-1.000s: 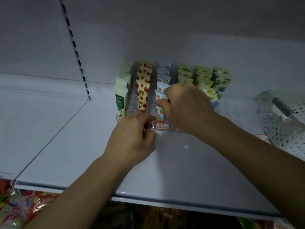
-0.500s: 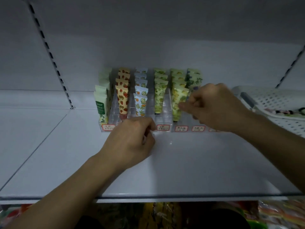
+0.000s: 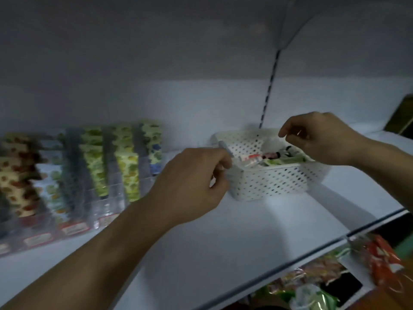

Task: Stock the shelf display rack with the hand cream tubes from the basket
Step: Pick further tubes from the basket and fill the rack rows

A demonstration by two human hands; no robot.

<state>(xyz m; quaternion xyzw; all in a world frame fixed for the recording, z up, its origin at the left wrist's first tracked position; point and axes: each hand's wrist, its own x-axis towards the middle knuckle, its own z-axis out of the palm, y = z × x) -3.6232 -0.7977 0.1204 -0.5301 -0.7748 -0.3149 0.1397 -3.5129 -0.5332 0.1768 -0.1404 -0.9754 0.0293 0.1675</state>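
Head view: right hand [image 3: 321,139] fingers loosely curled, empty, right above tubes [image 3: 270,158] lying sideways in basket [image 3: 272,182]; left hand [image 3: 192,177] pinches basket rim.

One head-worn camera looks forward and down, close over the white shelf [image 3: 257,231], tilted.

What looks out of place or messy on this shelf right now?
Nothing is spilled or damaged. The tubes in the white basket lie jumbled, unlike the upright rows in the display rack. The rack is motion-blurred, so fine misalignment there cannot be judged.
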